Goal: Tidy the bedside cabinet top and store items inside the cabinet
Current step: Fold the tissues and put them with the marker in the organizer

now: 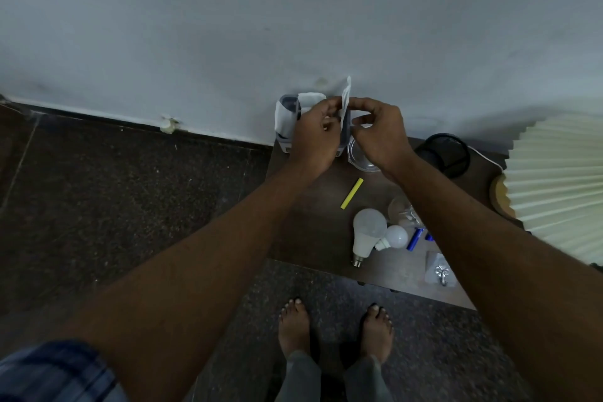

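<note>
On the dark table by the wall, both hands, left and right, pinch a paper between their fingers above a grey box; 2 bulbs lie near.

No text, label, brand or number is legible; the white paper slip above the dark wooden cabinet top perhaps carries print, too blurred to read.

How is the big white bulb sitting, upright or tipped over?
Tipped over: the big white bulb lies flat on the cabinet top, metal base toward the front edge.
</note>
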Demonstrator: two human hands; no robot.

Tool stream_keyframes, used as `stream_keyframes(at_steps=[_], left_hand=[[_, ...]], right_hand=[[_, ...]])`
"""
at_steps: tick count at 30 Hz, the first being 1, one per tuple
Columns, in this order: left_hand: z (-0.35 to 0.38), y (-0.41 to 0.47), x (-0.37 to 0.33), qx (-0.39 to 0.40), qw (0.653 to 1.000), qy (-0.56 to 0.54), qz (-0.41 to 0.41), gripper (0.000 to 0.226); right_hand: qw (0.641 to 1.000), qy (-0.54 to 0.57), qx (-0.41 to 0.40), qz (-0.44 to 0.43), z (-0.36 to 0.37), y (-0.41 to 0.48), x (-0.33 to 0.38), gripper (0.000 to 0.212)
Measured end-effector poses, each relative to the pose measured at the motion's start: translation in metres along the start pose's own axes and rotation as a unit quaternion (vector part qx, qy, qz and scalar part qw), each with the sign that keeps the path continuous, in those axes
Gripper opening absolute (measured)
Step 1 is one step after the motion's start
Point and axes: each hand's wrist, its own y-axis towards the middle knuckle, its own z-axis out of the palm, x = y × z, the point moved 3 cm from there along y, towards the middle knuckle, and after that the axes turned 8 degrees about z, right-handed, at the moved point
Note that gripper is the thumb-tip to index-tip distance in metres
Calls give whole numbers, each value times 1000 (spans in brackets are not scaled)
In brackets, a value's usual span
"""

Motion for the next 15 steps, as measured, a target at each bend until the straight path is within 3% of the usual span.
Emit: stream_keyframes(at_steps=[15], left_hand=[[3, -1, 10, -5, 1000, -2, -20, 46]], right_hand=[[998, -63, -5, 5, 13, 5, -22, 50]])
